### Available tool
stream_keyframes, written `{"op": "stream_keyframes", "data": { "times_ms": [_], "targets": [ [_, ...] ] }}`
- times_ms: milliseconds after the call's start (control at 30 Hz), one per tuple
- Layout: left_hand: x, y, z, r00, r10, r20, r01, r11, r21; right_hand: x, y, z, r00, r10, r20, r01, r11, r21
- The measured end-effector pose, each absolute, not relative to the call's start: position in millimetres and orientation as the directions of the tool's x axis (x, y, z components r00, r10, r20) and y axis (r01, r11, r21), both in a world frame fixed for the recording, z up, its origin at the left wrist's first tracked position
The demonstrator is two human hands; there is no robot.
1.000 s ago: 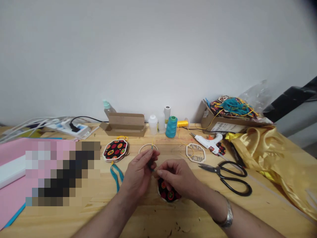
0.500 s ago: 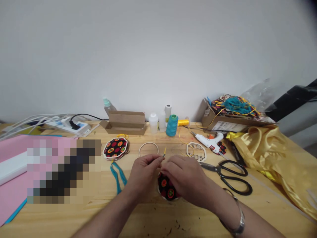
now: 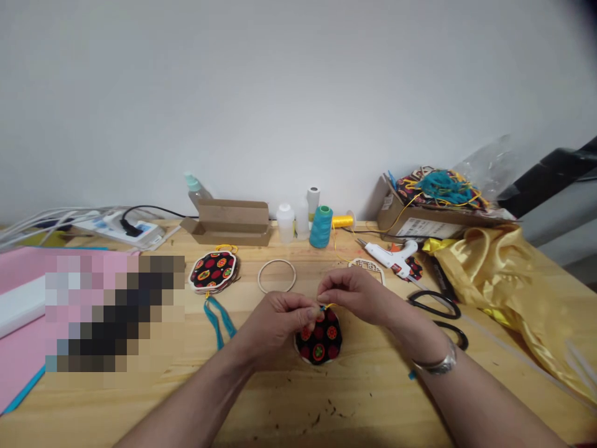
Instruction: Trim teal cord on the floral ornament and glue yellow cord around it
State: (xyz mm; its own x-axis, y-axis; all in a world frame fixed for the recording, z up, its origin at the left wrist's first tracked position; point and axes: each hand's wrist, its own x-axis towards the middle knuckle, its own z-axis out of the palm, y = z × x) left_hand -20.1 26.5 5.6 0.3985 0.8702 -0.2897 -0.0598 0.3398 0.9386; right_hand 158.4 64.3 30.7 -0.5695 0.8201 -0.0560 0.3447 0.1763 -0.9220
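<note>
In the middle of the table, my left hand (image 3: 286, 320) is closed in a pinch on a small knotted bit of teal and yellow cord (image 3: 322, 307). My right hand (image 3: 357, 295), with a silver bracelet at its wrist, pinches the yellow end of that cord from the other side. Just below the fingers lies a scalloped ornament (image 3: 319, 342) in black fabric with red and orange flowers, its upper edge partly hidden by my left fingers. A thin wooden ring (image 3: 277, 276) lies beyond my left hand. Past my right hand, a lattice frame (image 3: 367, 269) is partly covered.
A finished-looking flowered ornament (image 3: 214, 272) with a teal tassel (image 3: 219, 322) lies left. Scissors (image 3: 433, 305) are partly under my right arm. Behind are a glue gun (image 3: 394, 257), teal thread cone (image 3: 321, 227), yellow spool (image 3: 344, 221), bottles and cardboard boxes. Gold satin (image 3: 504, 280) covers the right side.
My right hand has lifted off the flowered ornament, moved up and now pinches the yellow cord end. My left hand keeps its pinch, shifted slightly right. More of the ornament shows.
</note>
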Motion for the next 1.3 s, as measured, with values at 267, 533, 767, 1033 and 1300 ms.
{"op": "stream_keyframes", "data": {
  "times_ms": [267,533,767,1033,1300],
  "targets": [
    [-20,31,11,0.196,0.951,-0.238,-0.118,0.264,0.957,148,62,19,-0.435,0.858,-0.273,0.162,-0.224,-0.961],
    [-19,33,16,0.034,0.981,-0.190,-0.068,0.192,0.979,139,54,17,-0.451,0.845,-0.289,0.034,-0.307,-0.951],
    [-17,31,12,0.047,0.968,-0.245,-0.180,0.250,0.951,137,51,15,-0.429,0.864,-0.264,0.079,-0.256,-0.964],
    [-19,32,6,0.046,0.968,-0.246,-0.250,0.250,0.936,139,51,26,-0.416,0.883,-0.216,0.111,-0.186,-0.976],
    [-19,31,7,0.077,0.957,-0.279,-0.230,0.289,0.929,143,48,29,-0.383,0.922,-0.063,-0.132,-0.122,-0.984]
  ]
}}
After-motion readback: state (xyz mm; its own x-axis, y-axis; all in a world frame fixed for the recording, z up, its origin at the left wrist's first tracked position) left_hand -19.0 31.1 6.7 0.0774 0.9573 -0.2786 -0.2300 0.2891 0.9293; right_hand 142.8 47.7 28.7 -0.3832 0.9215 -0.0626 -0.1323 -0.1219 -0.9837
